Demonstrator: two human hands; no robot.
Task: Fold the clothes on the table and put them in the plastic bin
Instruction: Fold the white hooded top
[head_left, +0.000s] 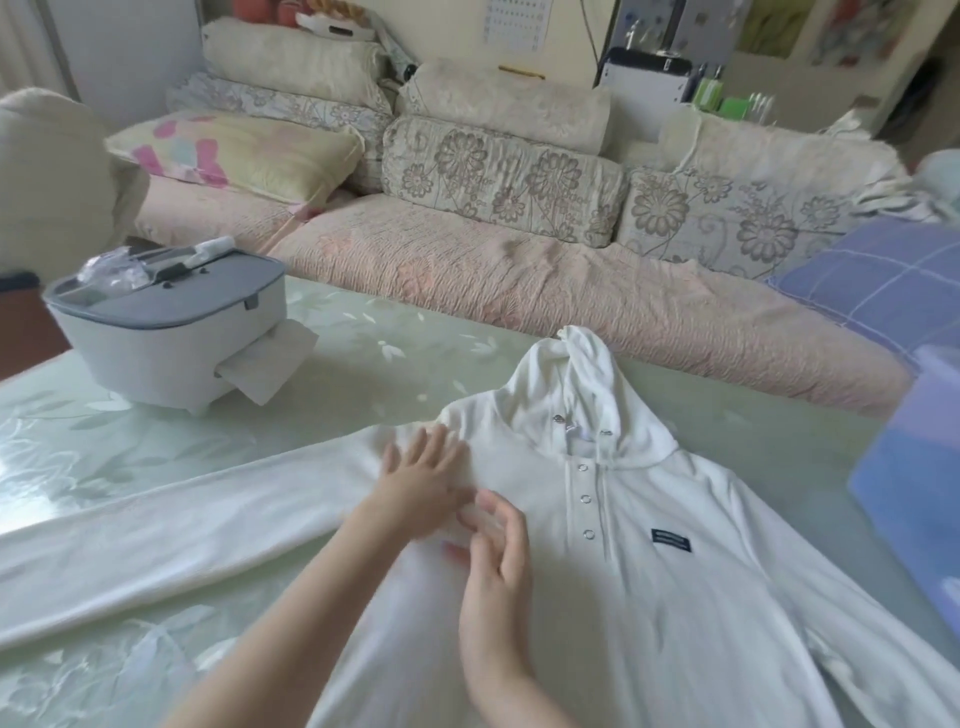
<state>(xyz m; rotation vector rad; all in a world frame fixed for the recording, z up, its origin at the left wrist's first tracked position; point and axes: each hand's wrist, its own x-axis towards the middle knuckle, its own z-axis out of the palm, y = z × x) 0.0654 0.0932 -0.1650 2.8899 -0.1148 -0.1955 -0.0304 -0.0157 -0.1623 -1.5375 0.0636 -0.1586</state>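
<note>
Head view. White hoodie lies flat on the table, front side up, with its hood pointing away toward the sofa. One sleeve is stretched straight out to the person's left across the tabletop; the other runs down toward the lower right.

Left hand: palm down on the hoodie's shoulder area, where that sleeve meets the body. Fingers straight and spread, pressing the cloth, nothing grasped.

Right hand: just beside the left, over the chest left of the snap placket. Fingers spread and only lightly bent, tips at the fabric. Motion blur here; no grip visible.

Plastic bin: blue, translucent, at the right edge of the table, near the hoodie's far sleeve. Grey-lidded tissue box stands at the table's left, well apart from the garment.
</note>
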